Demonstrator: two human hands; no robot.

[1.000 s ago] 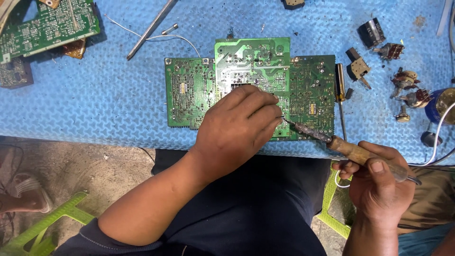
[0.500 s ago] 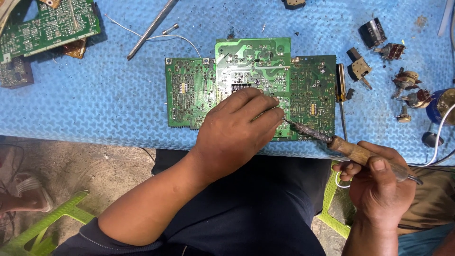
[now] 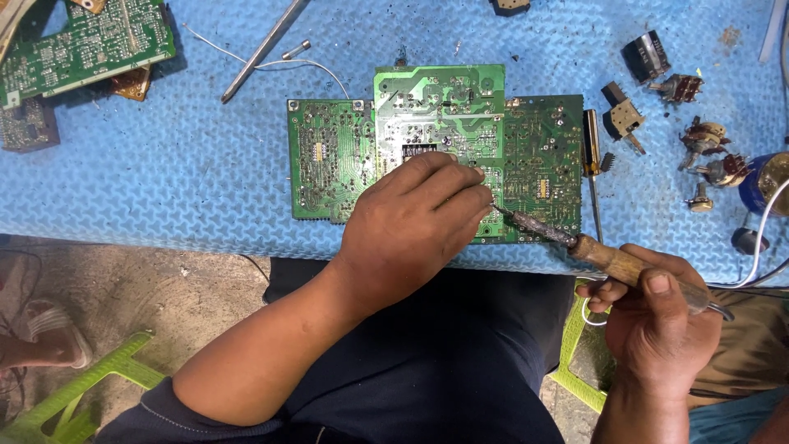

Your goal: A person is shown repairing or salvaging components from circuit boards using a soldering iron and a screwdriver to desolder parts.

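A green circuit board [image 3: 436, 123], solder side up, lies on a blue textured mat [image 3: 205, 164]. My left hand [image 3: 411, 222] rests on the board's lower middle, fingers curled against it; whether it pinches anything I cannot tell. My right hand [image 3: 657, 321] grips the wooden handle of a soldering iron [image 3: 608, 259]. The iron's dark tip [image 3: 503, 212] reaches the board just beside my left fingertips.
A screwdriver [image 3: 592, 156] lies along the board's right edge. Loose dark components [image 3: 657, 70] and a blue can [image 3: 760, 185] sit at the right. Another green board [image 3: 82, 45] lies top left, a metal rod [image 3: 263, 49] beside it. Green plastic stool legs [image 3: 74, 395] show below.
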